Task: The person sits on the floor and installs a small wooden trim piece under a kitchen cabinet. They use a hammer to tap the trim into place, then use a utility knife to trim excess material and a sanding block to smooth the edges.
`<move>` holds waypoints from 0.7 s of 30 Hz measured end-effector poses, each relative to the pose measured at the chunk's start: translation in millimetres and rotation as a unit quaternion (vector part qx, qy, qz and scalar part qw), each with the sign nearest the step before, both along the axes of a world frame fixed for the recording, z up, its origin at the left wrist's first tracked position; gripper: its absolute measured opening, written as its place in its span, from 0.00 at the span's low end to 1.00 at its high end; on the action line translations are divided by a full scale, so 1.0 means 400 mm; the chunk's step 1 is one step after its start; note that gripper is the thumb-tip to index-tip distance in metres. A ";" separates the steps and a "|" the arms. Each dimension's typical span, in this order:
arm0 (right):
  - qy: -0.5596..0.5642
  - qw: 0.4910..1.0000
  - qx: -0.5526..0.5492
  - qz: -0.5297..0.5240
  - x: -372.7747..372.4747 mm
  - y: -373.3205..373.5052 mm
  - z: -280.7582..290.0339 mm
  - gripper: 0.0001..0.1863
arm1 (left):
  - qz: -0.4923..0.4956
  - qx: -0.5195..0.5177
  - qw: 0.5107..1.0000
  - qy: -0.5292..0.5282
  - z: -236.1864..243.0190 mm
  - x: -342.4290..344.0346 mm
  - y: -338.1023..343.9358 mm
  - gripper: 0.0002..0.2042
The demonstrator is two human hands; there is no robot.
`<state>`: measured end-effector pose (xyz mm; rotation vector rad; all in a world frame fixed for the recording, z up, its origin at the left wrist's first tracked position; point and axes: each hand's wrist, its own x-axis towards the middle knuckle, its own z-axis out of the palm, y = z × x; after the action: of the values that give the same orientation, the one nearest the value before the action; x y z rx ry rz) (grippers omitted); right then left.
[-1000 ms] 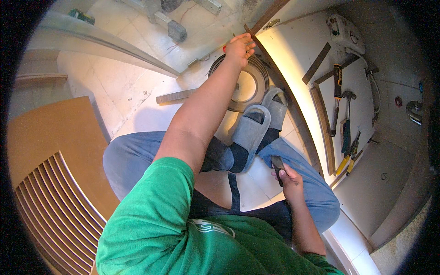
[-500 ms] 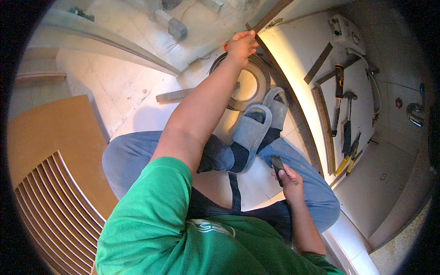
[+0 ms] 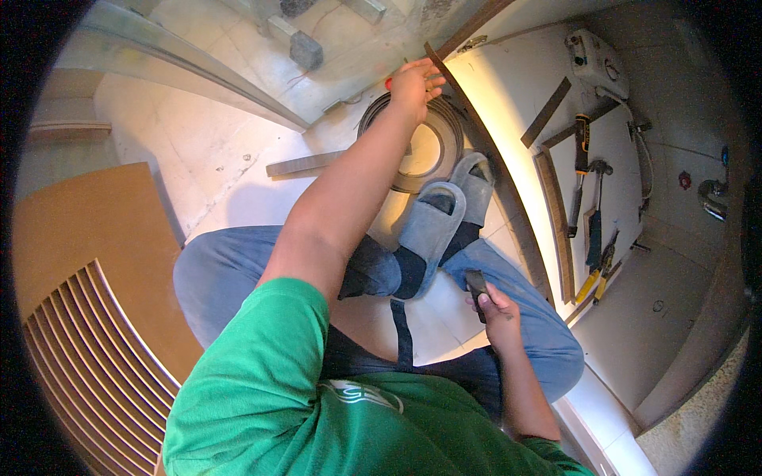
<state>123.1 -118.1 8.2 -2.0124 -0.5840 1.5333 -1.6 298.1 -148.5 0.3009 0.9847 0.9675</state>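
My left hand [image 3: 416,87] reaches far forward with its fingers stretched out and a little apart. They are beside the dark strip [image 3: 456,89] running along the white panel's [image 3: 508,119] near edge; I cannot tell if they touch it. Under my left wrist lies a coil of brown banding [image 3: 454,143] on the floor. Close to my right knee, my right hand [image 3: 502,315] grips a short dark flat block [image 3: 476,295], with the thumb against it.
On the white panel lie a screwdriver-like tool with an orange-and-black handle [image 3: 582,147], a hammer [image 3: 597,210], yellow-handled pliers [image 3: 591,282] and brown strips [image 3: 546,111]. Grey sandals [image 3: 431,226] are on my feet. A brown slatted board [image 3: 87,214] stands at left, by a glass pane [image 3: 182,63].
My left hand has shifted slightly down, off the strip's end, and its fingers have spread. My right hand keeps the dark block in about the same place.
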 end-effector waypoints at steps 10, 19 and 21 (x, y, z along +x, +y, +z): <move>-0.007 1.000 -0.007 0.012 0.001 0.002 0.001 0.18 | -0.002 -0.020 0.999 -0.028 0.013 0.008 -0.024 0.18; -0.008 1.000 0.002 0.014 -0.001 0.002 0.000 0.18 | 0.022 -0.025 0.998 -0.046 -0.005 0.010 0.010 0.15; 0.004 1.000 0.004 0.001 -0.001 0.001 0.000 0.18 | 0.022 -0.028 0.998 -0.052 -0.008 0.008 0.012 0.15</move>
<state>122.6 -117.6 8.3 -2.0004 -0.5885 1.5375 1.8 303.0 -151.8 0.1814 0.9254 0.9850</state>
